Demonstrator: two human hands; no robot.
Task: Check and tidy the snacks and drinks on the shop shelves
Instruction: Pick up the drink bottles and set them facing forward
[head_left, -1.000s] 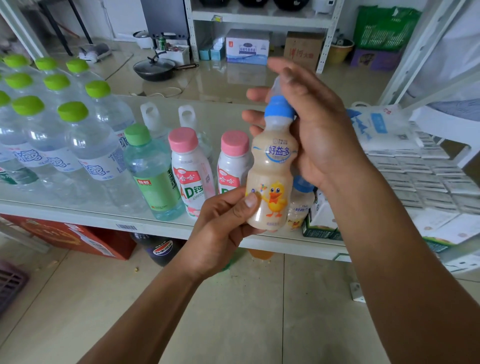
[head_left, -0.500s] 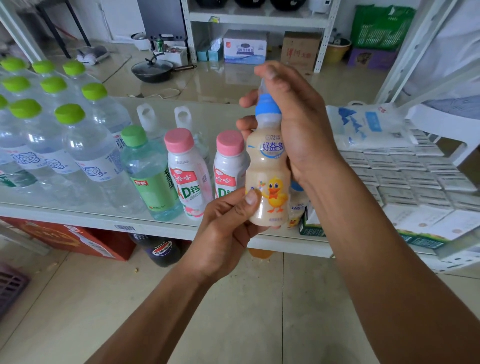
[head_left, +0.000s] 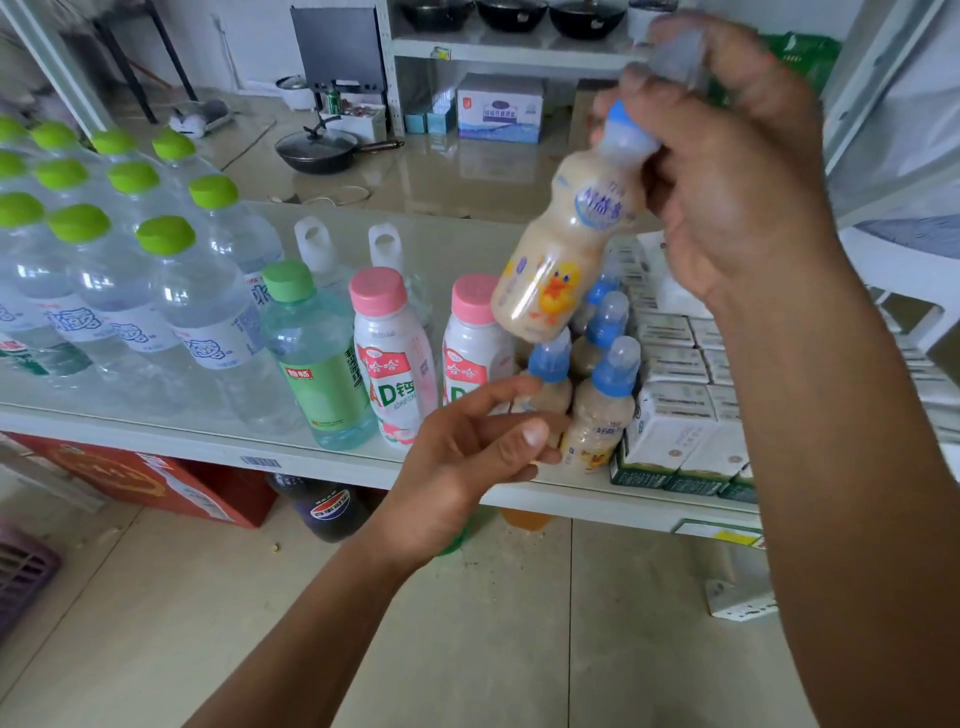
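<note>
Bottle (head_left: 561, 249) looks light and slick; my right hand (head_left: 737, 171) grips its blue neck, left hand (head_left: 467, 457) loose, empty; I'd cup its base.

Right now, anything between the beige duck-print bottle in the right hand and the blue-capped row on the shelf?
The tilted beige duck-print bottle, gripped at its cap by the right hand, hangs just above the blue-capped bottles; nothing lies between. The open left hand sits in front of that row at the white shelf edge.
</note>
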